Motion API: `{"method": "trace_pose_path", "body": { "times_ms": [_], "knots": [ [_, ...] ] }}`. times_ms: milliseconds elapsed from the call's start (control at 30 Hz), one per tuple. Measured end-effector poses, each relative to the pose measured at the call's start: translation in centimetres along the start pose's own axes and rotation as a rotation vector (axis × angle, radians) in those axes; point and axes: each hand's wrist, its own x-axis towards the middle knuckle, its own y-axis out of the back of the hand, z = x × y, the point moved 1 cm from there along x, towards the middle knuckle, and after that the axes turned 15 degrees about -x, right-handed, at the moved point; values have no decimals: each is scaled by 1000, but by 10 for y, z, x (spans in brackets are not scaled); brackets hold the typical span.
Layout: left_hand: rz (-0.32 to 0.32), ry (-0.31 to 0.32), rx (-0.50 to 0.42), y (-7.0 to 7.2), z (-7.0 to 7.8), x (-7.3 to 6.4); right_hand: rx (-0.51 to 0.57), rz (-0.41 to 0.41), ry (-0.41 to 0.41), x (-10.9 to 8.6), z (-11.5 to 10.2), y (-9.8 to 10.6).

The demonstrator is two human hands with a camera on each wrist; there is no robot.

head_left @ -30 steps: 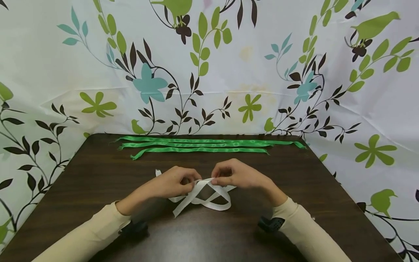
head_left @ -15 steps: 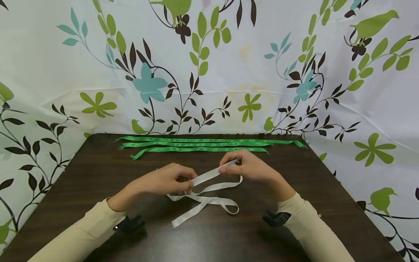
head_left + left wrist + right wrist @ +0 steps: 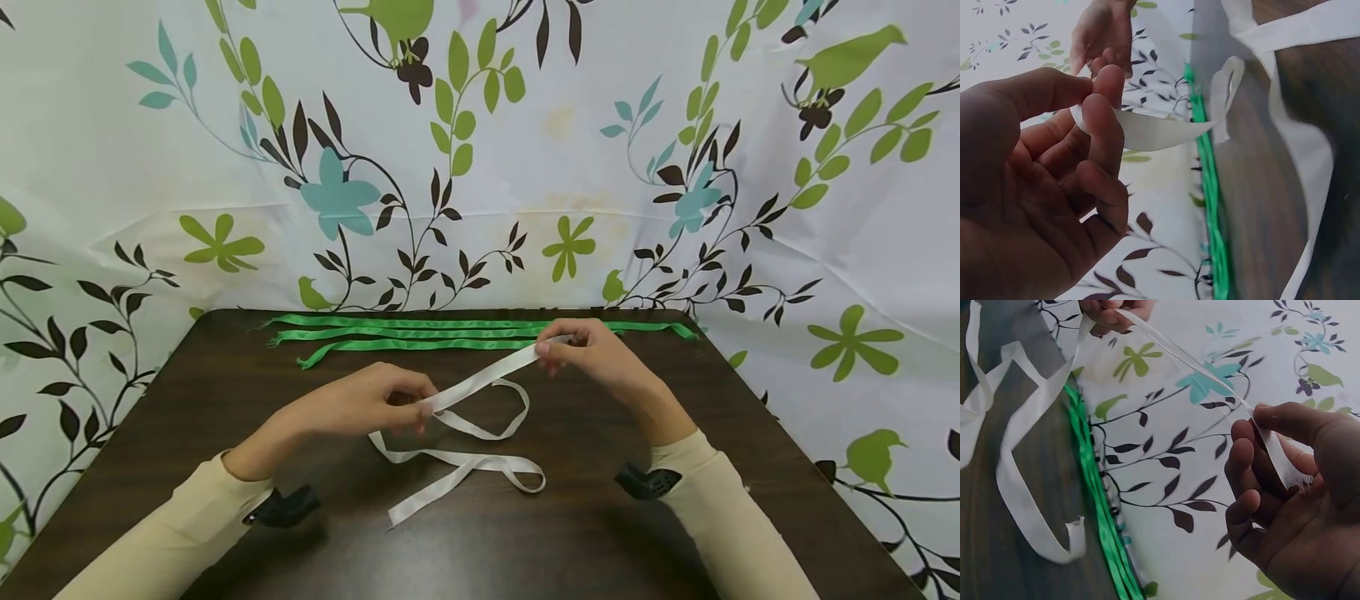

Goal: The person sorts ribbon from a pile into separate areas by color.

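A white ribbon (image 3: 480,380) is stretched on a slant between the two hands in the head view. The left hand (image 3: 367,400) pinches it between thumb and fingertips, lower and to the left. Higher and to the right, the right hand (image 3: 603,358) pinches it near one end; a frayed tip of the ribbon (image 3: 1282,462) lies against the fingers in the right wrist view. More white ribbon lies in loops and crossings on the table below the hands. Whether it is all one length I cannot tell. In the left wrist view a short piece hangs from the left fingertips (image 3: 1100,119).
Several green ribbons (image 3: 450,343) lie side by side along the far edge of the dark wooden table (image 3: 570,542). Behind the table hangs a white cloth (image 3: 480,242) printed with leaves, flowers and birds. Each wrist carries a small black device (image 3: 648,482).
The hands have drawn apart, the right one up and to the right, the left slightly left. The ribbon between them has become longer and straight, while the loops on the table have spread out.
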Motion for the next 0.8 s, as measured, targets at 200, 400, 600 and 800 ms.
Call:
{"method": "trace_pose_path", "body": {
  "times_ms": [200,400,600,800],
  "knots": [
    [69,33,-46,8,2,-5,-8,77,-7,-4,-3,15],
    [83,23,-67,13,-5,-2,-68,138,-65,-8,4,31],
    [148,56,-45,23,-15,-1,-71,212,-121,-11,13,47],
    [199,68,-28,35,-30,0,-109,255,-190,-16,27,57]
  ]
}}
